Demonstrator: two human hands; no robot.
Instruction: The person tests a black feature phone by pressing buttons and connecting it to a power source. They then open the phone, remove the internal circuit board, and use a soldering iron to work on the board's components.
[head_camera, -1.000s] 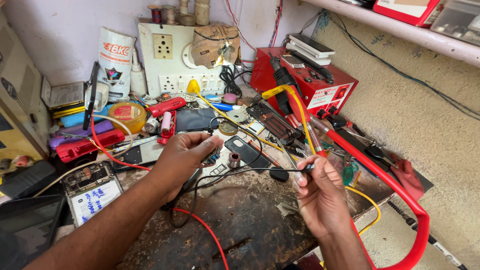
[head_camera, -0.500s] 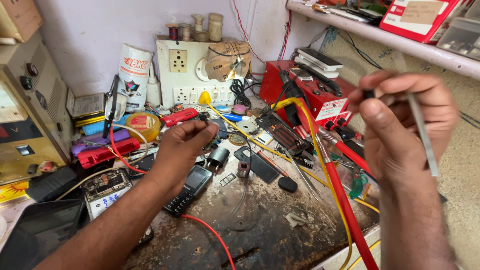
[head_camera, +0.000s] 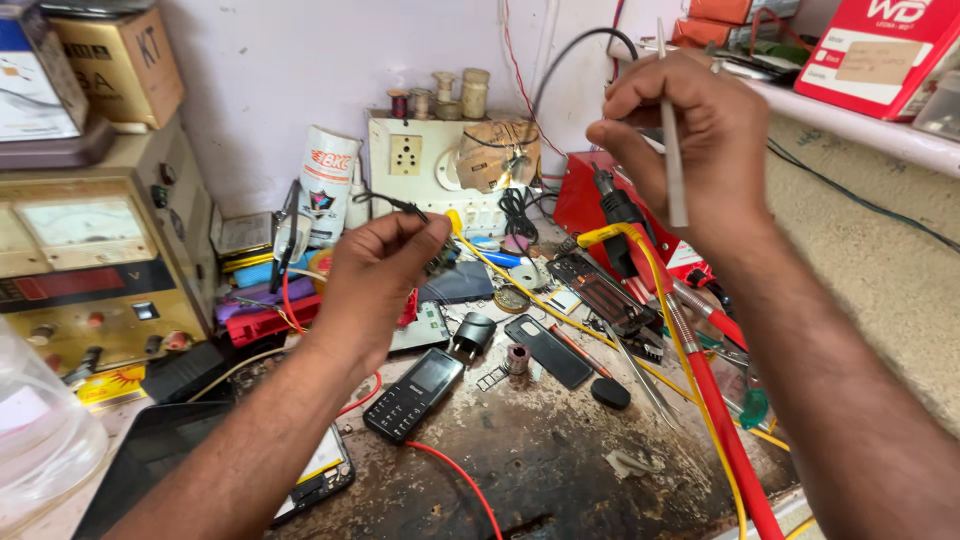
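My left hand (head_camera: 385, 275) hovers over the middle of the bench with its fingers pinched on a small dark part (head_camera: 440, 258) with thin wires. My right hand (head_camera: 690, 140) is raised high at the upper right, closed on a thin grey metal tool (head_camera: 672, 140) held upright, with a black cable (head_camera: 575, 50) arching behind it. Below my left hand a black keypad phone (head_camera: 412, 392) lies on the stained bench top (head_camera: 560, 470).
A power supply box (head_camera: 95, 270) stands at the left, a white socket board (head_camera: 440, 170) at the back, a red box (head_camera: 585, 200) to its right. A red cable (head_camera: 725, 440), a yellow wire (head_camera: 690, 370), a black phone cover (head_camera: 548, 350) and several small parts litter the bench.
My right hand has risen from the bench to the upper right with the thin tool. My left hand has lifted slightly with the small part. The camera has tilted up.
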